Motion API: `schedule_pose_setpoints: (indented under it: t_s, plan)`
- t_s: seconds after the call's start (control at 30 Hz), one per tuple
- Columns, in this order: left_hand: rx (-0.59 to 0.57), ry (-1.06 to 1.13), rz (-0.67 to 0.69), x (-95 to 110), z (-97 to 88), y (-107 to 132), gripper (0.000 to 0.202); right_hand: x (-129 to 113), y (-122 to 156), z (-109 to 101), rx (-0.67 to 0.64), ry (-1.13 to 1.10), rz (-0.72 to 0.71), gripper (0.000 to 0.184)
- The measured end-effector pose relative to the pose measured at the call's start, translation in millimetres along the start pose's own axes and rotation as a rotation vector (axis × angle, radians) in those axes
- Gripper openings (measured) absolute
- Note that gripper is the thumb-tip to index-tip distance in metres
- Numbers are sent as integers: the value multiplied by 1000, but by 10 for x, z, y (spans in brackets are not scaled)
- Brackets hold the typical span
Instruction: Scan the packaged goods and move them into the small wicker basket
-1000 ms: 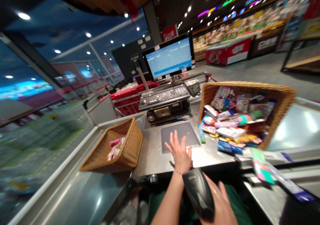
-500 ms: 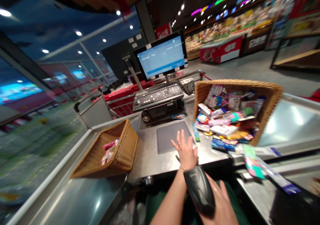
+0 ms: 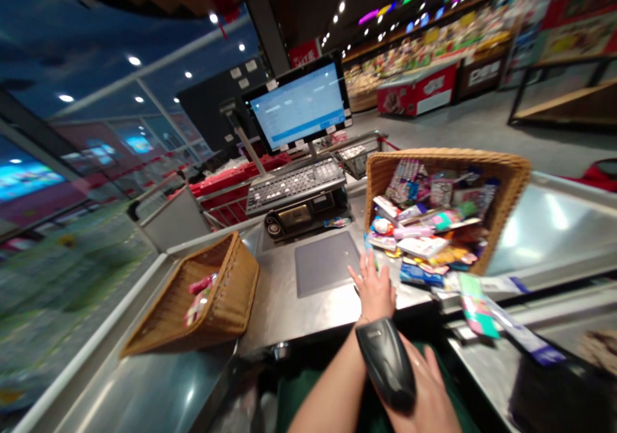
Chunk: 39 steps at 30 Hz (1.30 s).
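Note:
My left hand (image 3: 376, 293) stretches over the metal counter (image 3: 274, 304), fingers spread. Its fingertips are over a slim blue-green packet (image 3: 368, 243), mostly covered by the hand; whether they touch it I cannot tell. Close to my body, my right hand (image 3: 427, 385) is wrapped round a black barcode scanner (image 3: 387, 363), which overlaps my left wrist in view. Just beyond the left hand, a wicker basket (image 3: 448, 157) tipped toward me is full of small packaged goods. A blue packet (image 3: 420, 275) lies at its mouth.
On the left a second wicker basket (image 3: 241, 291) holds a few pink packages. A grey mat (image 3: 321, 263) lies mid-counter, with a keyboard (image 3: 296, 185) and a monitor (image 3: 301, 105) behind. Long packages, one green and pink (image 3: 476, 301), lie at the right.
My left hand has moved right, off the mat's edge and onto the slim blue-green packet. The right hand keeps the scanner in about the same place. The view has shifted slightly.

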<state>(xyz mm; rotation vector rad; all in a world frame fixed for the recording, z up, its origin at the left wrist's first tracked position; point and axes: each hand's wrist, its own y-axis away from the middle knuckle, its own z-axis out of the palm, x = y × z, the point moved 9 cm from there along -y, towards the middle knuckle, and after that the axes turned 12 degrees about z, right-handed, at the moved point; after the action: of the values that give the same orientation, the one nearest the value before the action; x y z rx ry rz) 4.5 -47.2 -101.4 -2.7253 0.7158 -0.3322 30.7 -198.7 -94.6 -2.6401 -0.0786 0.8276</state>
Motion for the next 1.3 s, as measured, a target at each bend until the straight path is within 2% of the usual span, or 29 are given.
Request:
schedule_pose_setpoints:
  t_s: [0.23,0.5,0.73,0.93,1.3]
  plan:
    - [-25,-9,67,107,186,-133,28,45,-24,-42,39,21,14,42]
    - [-44,21,106,155,271,-233,41,188,23,26,-2,-6,81,43]
    - [-26,28,156,212,308,-328,31,212,14,10,-5,-11,106,43]
    - [33,16,177,194,225,-340,28,185,3,-50,38,18,69,43]
    - [141,-24,116,-6,-40,-63,21,198,11,42,-42,-30,107,42]
